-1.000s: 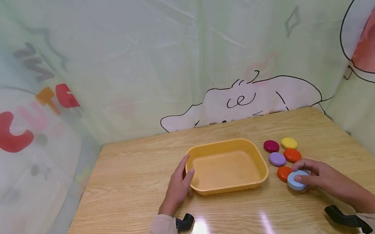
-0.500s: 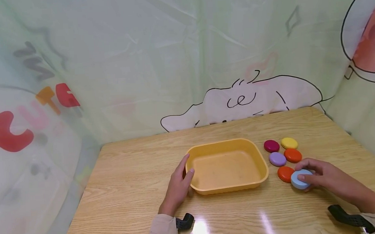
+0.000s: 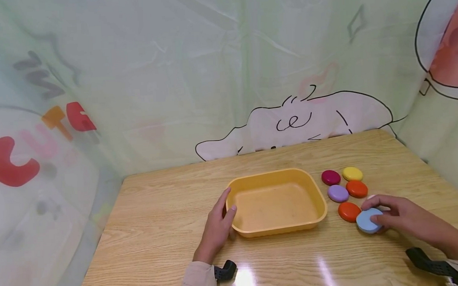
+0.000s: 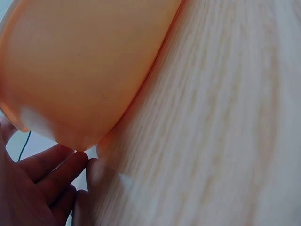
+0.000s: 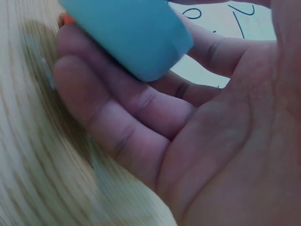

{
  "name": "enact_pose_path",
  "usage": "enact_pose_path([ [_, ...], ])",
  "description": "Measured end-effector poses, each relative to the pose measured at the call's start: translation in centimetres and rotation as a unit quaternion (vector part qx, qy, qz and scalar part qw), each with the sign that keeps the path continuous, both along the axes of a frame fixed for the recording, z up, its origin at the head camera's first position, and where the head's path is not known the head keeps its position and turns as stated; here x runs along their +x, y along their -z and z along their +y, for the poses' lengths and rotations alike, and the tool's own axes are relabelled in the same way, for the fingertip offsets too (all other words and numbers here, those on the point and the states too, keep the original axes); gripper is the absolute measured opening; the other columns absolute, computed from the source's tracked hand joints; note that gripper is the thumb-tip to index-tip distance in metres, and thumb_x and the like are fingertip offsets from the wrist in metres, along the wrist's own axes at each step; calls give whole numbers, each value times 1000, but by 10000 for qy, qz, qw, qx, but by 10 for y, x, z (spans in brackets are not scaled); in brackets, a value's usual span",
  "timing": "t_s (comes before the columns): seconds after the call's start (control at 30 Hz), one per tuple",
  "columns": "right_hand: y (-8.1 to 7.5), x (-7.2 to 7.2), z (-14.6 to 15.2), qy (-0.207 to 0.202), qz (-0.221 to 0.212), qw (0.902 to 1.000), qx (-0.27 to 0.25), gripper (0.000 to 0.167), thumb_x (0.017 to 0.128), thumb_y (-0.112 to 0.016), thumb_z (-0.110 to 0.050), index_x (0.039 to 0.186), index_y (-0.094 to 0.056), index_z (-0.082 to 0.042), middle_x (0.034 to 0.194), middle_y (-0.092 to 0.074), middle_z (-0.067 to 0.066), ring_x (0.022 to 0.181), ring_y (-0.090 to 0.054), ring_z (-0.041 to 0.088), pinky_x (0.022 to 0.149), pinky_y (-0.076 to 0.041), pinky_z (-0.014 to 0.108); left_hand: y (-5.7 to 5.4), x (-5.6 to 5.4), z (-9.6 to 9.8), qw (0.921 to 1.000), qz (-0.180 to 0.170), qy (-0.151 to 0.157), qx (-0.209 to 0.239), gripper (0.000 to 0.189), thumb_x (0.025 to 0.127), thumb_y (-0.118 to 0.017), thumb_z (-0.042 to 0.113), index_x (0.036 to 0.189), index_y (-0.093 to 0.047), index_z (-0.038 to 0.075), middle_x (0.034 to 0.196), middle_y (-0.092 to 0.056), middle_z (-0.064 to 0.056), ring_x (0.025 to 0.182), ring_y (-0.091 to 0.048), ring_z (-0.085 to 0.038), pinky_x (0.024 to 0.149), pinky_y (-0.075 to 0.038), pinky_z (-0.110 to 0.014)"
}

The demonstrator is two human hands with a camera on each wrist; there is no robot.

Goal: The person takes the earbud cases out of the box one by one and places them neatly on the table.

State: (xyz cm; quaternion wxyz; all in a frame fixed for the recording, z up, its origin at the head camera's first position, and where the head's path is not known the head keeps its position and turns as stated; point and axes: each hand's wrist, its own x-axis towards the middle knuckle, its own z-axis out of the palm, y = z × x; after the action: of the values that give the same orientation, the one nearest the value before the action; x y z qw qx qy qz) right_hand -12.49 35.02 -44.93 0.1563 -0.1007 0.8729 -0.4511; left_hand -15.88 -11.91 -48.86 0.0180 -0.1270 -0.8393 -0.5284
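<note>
In the head view, my left hand (image 3: 215,231) is at the left side of a yellow tray (image 3: 238,232), thumb over the rim and fingers along the outside. The left wrist view shows its fingertips against the outer wall of the tray (image 4: 94,70). My right hand (image 3: 401,216) pinches a light blue round disc (image 3: 367,222), thumb on its upper face. A red disc (image 3: 349,212) lies just left of it. In the right wrist view, the blue disc (image 5: 136,37) has a thick, smooth side, and some fingers lie beneath it.
Beyond the right hand, right of the tray, lie a purple disc (image 3: 338,193), a second red disc (image 3: 356,189), a dark magenta disc (image 3: 331,177) and a yellow disc (image 3: 352,174). The wooden table (image 3: 152,223) ends at a printed curtain (image 3: 153,78).
My right hand and the blue disc have shifted slightly to the right, uncovering more of the nearer red disc. The left hand and tray stay put.
</note>
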Motion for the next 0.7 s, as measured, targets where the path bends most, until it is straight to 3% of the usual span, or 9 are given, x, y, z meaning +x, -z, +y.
enact_pose_path([
  [0.33, -5, 1, 4, 15, -44, 9995, 303, 33, 98, -61, -10, 127, -56, 6, 133, -47, 36, 86, -66, 16, 73, -59, 27, 1, -1, 1, 10000, 2, 0, 46, 55, 105, -49, 38, 157, -31, 35, 158, -34, 9, 145, -30, -13, 119, -26, -43],
  [0.53, -7, 1, 9, -330, -103, 9991, 260, 39, 97, -62, -4, 131, -52, 9, 134, -44, 39, 87, -67, 16, 73, -58, 25, 0, 0, 0, 10000, 4, -13, 75, 54, 105, -50, 37, 157, -32, 35, 158, -35, 9, 145, -30, -13, 119, -26, -43],
  [0.7, -8, 2, 12, -351, -88, 9980, 516, 42, 96, -66, -12, 132, -55, 5, 133, -49, 34, 95, -65, 25, 72, -57, 25, -1, 0, 0, 10000, -4, -10, 76, 55, 105, -50, 38, 157, -32, 34, 158, -34, 9, 145, -30, -13, 119, -26, -43],
])
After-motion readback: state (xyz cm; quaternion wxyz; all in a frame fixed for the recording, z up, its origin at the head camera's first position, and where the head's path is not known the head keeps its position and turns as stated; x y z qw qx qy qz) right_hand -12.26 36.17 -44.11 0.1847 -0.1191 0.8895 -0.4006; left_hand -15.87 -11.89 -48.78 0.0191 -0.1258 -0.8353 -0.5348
